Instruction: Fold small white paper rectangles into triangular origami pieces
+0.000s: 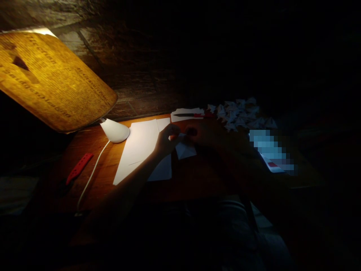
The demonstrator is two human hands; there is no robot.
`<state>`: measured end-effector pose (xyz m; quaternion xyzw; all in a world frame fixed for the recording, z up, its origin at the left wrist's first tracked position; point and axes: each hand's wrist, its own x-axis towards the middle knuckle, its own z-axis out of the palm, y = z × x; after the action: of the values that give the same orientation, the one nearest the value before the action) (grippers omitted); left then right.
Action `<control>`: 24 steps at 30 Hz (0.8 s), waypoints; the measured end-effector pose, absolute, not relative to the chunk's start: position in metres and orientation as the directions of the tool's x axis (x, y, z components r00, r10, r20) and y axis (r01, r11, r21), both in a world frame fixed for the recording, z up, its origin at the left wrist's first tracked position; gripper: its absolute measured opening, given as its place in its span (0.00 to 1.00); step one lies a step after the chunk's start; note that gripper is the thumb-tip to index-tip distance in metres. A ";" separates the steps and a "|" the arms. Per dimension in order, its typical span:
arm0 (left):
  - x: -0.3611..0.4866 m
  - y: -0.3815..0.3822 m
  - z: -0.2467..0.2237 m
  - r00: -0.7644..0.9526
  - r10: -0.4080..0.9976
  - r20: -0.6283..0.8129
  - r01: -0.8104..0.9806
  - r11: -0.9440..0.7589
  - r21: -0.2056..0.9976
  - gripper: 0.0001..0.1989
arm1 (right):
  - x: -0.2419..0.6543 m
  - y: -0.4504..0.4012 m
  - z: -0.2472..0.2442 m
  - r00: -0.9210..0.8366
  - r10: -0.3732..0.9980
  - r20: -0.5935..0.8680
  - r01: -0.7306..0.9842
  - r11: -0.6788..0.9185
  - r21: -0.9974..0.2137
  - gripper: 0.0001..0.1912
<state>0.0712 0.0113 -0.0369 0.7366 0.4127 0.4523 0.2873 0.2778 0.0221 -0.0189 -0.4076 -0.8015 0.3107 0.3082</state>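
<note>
A small folded piece of white paper [186, 149] is between my two hands, just above the wooden table. My left hand [167, 138] has its fingers closed at the paper's upper left edge. On the other side, in deep shadow, my right hand [201, 133] bends its fingers around the paper's upper right edge. Larger white sheets [138, 146] lie under and beside my left forearm. Darkness hides the exact fingertip contact of my right hand.
A lit lamp with a printed shade [62, 79] stands at left on a white base [115, 131], its cord [93, 173] trailing forward. Nearby lies a red strap [79, 167]. Behind my hands are paper pieces with a knife-like tool [186, 115], folded paper shapes [239, 113] and a glowing phone [272, 165].
</note>
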 end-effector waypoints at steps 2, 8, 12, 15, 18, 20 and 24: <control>0.069 0.010 -0.034 0.264 0.871 0.415 0.288 -0.482 0.828 0.09 | 0.277 0.019 -0.016 -0.444 0.846 0.296 0.457 0.498 -0.737 0.03; 0.064 0.005 -0.023 0.238 0.882 0.406 0.278 -0.463 0.842 0.07 | 0.274 0.009 -0.007 -0.463 0.829 0.313 0.483 0.532 -0.696 0.04; 0.061 0.002 -0.018 0.216 0.866 0.451 0.302 -0.498 0.813 0.09 | 0.273 0.007 -0.006 -0.467 0.821 0.329 0.504 0.553 -0.664 0.09; 0.060 0.000 -0.013 0.211 0.855 0.474 0.303 -0.518 0.800 0.11 | 0.273 0.008 -0.007 -0.462 0.817 0.345 0.511 0.564 -0.649 0.14; 0.060 -0.002 -0.009 0.208 0.848 0.488 0.266 -0.529 0.806 0.13 | 0.272 0.009 -0.009 -0.466 0.809 0.358 0.482 0.572 -0.664 0.17; 0.062 -0.003 -0.008 0.214 0.846 0.488 0.218 -0.529 0.821 0.15 | 0.271 0.009 -0.010 -0.467 0.809 0.355 0.457 0.565 -0.687 0.18; 0.065 -0.005 -0.006 0.226 0.859 0.460 0.175 -0.500 0.848 0.16 | 0.268 0.008 -0.012 -0.461 0.822 0.335 0.433 0.537 -0.724 0.18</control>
<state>0.0654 -0.0045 -0.0064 0.7052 0.3665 0.5026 0.3402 0.2683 0.0077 -0.0121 -0.3890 -0.8065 0.2828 0.3439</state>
